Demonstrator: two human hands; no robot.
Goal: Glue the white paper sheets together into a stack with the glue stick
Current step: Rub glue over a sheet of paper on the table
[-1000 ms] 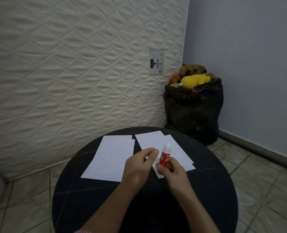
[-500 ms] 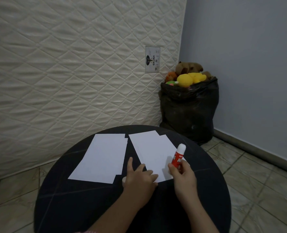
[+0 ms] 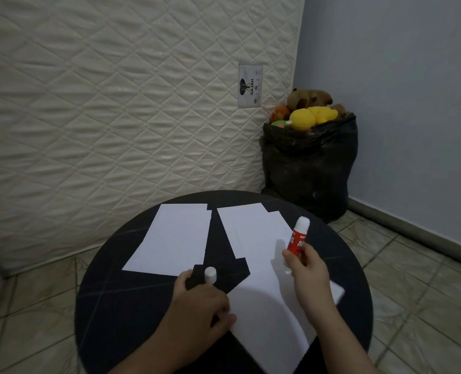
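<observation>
On the round black table (image 3: 121, 314) lie two piles of white paper sheets, a left pile (image 3: 175, 238) and a right pile (image 3: 248, 225). One single white sheet (image 3: 272, 309) lies drawn toward the near edge, overhanging it. My left hand (image 3: 199, 311) pinches this sheet's left edge. My right hand (image 3: 307, 273) holds the red glue stick (image 3: 297, 237) upright over the sheet, its white tip uncapped and pointing up. The white cap (image 3: 210, 275) stands on the table just beyond my left hand.
A quilted cream mattress (image 3: 116, 117) leans against the wall behind the table. A black bag (image 3: 309, 168) filled with plush toys stands in the corner to the right. Tiled floor (image 3: 418, 279) surrounds the table.
The cap came off the glue stick and now stands on the table. My left hand has pulled one sheet from the right pile toward me. My right hand moved right with the glue stick.
</observation>
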